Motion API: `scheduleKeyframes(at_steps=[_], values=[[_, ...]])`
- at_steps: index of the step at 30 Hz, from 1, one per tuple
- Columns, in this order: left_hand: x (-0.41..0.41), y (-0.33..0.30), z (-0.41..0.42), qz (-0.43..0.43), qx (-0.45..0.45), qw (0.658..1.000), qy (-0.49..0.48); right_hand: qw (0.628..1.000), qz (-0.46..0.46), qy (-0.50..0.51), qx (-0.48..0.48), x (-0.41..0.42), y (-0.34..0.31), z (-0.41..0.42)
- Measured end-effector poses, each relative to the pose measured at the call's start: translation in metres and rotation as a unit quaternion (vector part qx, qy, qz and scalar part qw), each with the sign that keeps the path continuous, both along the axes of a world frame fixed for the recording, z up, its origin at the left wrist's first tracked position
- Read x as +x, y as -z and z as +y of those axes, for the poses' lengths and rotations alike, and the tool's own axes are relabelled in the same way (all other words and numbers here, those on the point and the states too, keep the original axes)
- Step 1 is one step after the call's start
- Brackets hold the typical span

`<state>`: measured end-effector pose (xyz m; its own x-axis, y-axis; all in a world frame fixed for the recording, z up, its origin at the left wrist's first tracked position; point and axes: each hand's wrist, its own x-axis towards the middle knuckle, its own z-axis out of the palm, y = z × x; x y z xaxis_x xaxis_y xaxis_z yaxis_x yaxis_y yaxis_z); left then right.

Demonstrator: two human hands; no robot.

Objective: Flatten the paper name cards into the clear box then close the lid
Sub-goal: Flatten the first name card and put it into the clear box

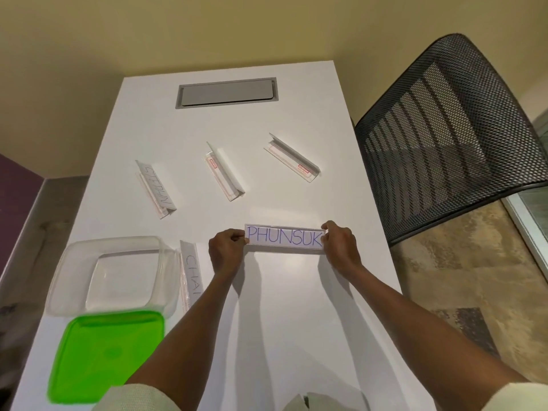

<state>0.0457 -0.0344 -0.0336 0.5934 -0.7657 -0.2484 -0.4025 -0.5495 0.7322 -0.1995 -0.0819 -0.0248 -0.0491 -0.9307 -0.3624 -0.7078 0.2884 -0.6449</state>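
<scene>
A name card reading PHUNSUK (284,238) is held over the white table (296,307), its lettered face toward me. My left hand (226,250) pinches its left end and my right hand (341,244) pinches its right end. The clear box (74,256) stands open at the near left with nothing in it. Its green lid (106,354) lies flat just in front of it. Another folded card marked CHA (191,274) stands against the box's right side, partly hidden by my left forearm.
Three more folded name cards stand further back: one at the left (155,188), one in the middle (224,170), one at the right (292,157). A grey cable hatch (226,92) is set into the far end. A black mesh chair (450,137) stands at the right.
</scene>
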Motion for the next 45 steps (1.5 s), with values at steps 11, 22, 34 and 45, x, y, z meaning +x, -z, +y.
scheduleKeyframes(at_steps=[11,22,34,45], values=[[-0.009,0.018,0.01,-0.028,0.012,0.999,0.043,0.991,-0.078,0.086,0.059,0.001,0.011,-0.004],[0.005,0.029,0.018,-0.044,0.047,0.993,0.102,0.998,-0.038,0.017,0.05,-0.002,0.025,-0.002],[0.022,0.014,0.01,-0.086,0.004,0.983,0.163,0.941,0.168,-0.197,-0.216,-0.023,0.035,-0.012],[0.031,0.013,-0.014,-0.237,0.007,0.903,0.358,0.911,0.171,-0.332,-0.175,-0.022,0.039,-0.035]])
